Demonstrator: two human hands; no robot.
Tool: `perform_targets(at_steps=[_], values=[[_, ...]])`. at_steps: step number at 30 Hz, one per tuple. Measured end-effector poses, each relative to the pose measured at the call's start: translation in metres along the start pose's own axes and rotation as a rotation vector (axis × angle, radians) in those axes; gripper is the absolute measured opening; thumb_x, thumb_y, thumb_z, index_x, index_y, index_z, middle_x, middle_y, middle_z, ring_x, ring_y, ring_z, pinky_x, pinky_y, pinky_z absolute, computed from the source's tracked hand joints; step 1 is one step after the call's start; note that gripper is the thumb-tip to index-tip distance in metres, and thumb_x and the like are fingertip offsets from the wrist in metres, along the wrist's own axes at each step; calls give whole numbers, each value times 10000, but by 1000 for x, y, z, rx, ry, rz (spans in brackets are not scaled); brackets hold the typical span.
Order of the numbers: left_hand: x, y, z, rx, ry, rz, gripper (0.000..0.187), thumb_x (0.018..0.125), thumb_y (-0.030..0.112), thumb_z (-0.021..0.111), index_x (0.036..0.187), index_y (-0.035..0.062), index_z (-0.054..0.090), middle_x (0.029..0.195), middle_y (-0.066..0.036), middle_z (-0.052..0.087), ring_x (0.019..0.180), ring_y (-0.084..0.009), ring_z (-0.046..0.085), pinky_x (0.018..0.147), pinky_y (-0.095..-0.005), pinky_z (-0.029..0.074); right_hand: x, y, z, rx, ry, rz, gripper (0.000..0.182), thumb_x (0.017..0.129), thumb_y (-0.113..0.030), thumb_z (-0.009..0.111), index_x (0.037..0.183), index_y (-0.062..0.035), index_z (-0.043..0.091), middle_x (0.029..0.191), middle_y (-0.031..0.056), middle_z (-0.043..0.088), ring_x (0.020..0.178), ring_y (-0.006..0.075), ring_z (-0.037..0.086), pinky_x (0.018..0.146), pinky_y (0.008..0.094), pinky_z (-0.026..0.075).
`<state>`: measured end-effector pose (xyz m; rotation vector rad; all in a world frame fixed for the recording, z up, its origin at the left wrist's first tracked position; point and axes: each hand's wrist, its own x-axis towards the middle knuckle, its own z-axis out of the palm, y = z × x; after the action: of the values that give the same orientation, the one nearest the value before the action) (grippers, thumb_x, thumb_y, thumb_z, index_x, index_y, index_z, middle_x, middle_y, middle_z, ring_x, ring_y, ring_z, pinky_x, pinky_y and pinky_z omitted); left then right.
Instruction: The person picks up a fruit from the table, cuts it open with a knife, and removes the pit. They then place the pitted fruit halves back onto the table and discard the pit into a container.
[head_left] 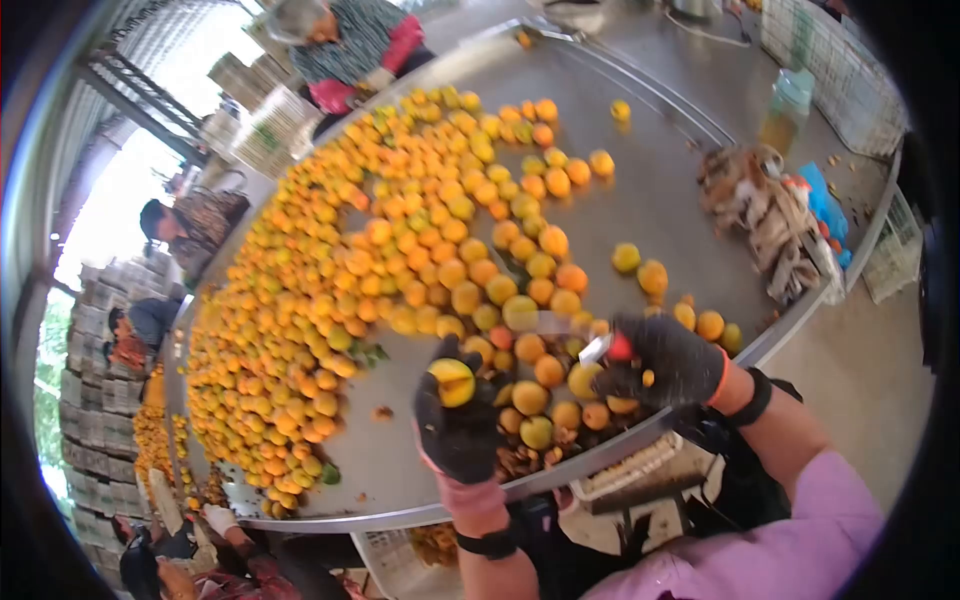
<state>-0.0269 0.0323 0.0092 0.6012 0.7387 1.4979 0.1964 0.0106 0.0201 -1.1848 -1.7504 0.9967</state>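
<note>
My left hand [458, 425], in a black glove, is closed around a cut yellow apricot-like fruit [453, 383], its flesh facing up. My right hand [665, 362], also gloved in black, grips a small knife [596, 349] with a red part near the fingers; its shiny blade points left toward the other hand. Between and below both hands lie several whole orange and green fruits [531, 398]. Brown scraps [515, 462] collect at the near rim, by my left wrist.
A large heap of fruit [330, 270] covers the left of the round metal table [600, 200]. Crumpled brown cloths [755, 210], a blue bag [825, 210] and a jar [787, 110] stand right. Crates [625, 475] sit below the rim. Several people work around the far and left edges.
</note>
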Motion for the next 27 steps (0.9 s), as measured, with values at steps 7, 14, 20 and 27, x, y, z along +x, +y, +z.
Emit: perform_targets(at_steps=[7, 14, 20, 27], values=[[-26, -11, 18, -20, -30, -289, 496, 755, 46, 657, 1200, -8, 442, 1185, -154, 528, 1000, -241, 575, 825, -336, 491, 20, -12, 57, 67, 204, -275, 544, 733, -356, 707, 1109, -19, 505, 929, 186, 552, 884, 336, 563, 731, 404, 443], [-19, -19, 2, 1015, -365, 694, 428, 694, 14, 692, 1069, -30, 489, 1092, -169, 580, 999, -261, 569, 867, -368, 450, 13, -12, 78, -9, 291, -276, 323, 806, -173, 649, 1054, -16, 515, 900, 144, 567, 787, 317, 572, 693, 372, 454], [-29, -22, 7, 686, -401, 103, 402, 751, 61, 543, 1131, -41, 460, 1152, -160, 527, 1012, -226, 542, 866, -329, 426, 12, -2, 54, 92, 246, -21, 309, 807, -223, 656, 1005, -10, 553, 824, 148, 600, 772, 292, 606, 643, 360, 464], [-16, -34, 14, 803, -218, 227, 433, 796, 137, 563, 1180, -36, 458, 1046, -197, 567, 862, -225, 578, 746, -317, 485, 11, 28, 26, 310, 452, 103, 293, 818, -263, 624, 929, 0, 554, 753, 189, 589, 683, 315, 594, 622, 366, 457]])
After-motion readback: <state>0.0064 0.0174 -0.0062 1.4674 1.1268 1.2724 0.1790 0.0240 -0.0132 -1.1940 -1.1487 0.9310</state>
